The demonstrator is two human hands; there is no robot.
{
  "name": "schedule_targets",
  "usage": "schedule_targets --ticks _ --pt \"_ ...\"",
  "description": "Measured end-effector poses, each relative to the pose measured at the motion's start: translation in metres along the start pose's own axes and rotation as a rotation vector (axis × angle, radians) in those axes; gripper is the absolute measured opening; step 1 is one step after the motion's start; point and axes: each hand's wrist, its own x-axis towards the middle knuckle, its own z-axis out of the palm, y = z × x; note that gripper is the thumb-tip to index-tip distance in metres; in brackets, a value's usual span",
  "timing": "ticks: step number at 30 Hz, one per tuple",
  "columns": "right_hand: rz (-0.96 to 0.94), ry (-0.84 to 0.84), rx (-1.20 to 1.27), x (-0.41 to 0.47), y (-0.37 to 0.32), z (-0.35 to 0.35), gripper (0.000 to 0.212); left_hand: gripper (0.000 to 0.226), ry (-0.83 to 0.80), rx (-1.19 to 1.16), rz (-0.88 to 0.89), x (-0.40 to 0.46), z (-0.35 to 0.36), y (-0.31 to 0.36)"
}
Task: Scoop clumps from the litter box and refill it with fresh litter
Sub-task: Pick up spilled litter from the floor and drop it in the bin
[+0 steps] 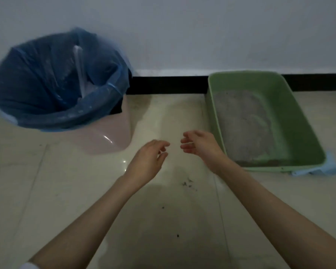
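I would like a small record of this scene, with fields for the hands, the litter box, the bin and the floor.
left hand: left hand open, empty, above the floor
right hand: right hand open, empty, beside the box
litter box: green litter box by the wall, grey litter inside
bin: pink bin lined with a blue bag
under box: blue cloth at the near right corner
floor: tiled floor, dark crumbs
scoop: cannot tell

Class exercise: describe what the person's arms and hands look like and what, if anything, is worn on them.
Both forearms are bare up to the frame's edge. The left hand and right hand wear no gloves, rings, watch or bracelets. A sliver of white fabric, possibly a sleeve edge, shows by the left arm at the bottom.
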Motion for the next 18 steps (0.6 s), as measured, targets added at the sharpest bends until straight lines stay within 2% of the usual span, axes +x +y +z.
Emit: schedule_targets --ticks 3,6,11,18 --pt "0.106 0.025 -0.276 0.006 0.073 -0.02 0.02 0.03 -0.218 0.002 -0.132 -0.015 0.051 -0.02" --pt "0.151 0.069 -0.515 0.001 0.126 -0.034 0.021 0.03 -0.333 0.025 -0.181 -0.028 0.087 -0.034" --pt "0.065 0.097 -0.755 0.0 0.165 -0.04 0.033 0.034 -0.325 0.025 -0.164 -0.027 0.124 -0.037" --pt "-0.057 0.044 -0.839 0.015 0.177 -0.032 0.041 0.049 -0.285 0.132 -0.084 -0.007 0.144 -0.039"
